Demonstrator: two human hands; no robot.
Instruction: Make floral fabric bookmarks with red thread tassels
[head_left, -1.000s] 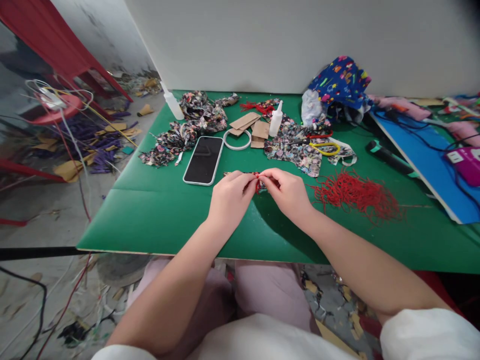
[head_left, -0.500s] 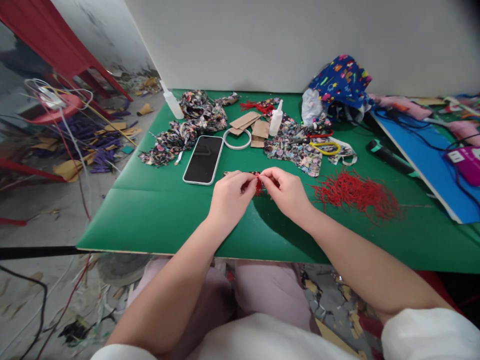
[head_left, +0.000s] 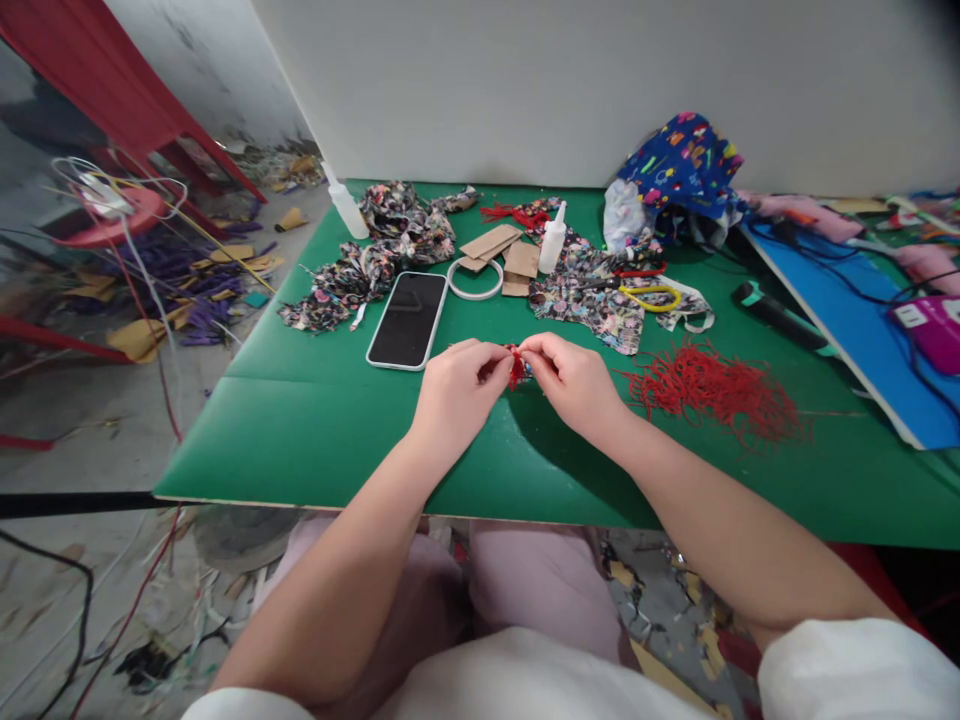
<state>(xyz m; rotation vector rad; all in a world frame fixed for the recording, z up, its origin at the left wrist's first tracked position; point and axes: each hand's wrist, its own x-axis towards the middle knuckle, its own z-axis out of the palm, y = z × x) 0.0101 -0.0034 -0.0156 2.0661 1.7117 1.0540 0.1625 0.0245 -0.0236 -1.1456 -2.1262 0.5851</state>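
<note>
1. Here we are, right of the smartphone and nearer the wearer: a small red cord tuft, between two sets of fingertips.
2. Left hand, the one closer to the phone, pinches the tuft's top from the left.
3. Right hand, farther from the phone, pinches in from the opposite side; neither is clearly nearer the tuft.
4. And look at that line! The tuft's long axis points roughly toward the wearer, across the gap between the hands, much like the phone's own length.
5. A floral fabric piece peeks out beside it, also right of the phone; who grips it, I can't tell.
</note>
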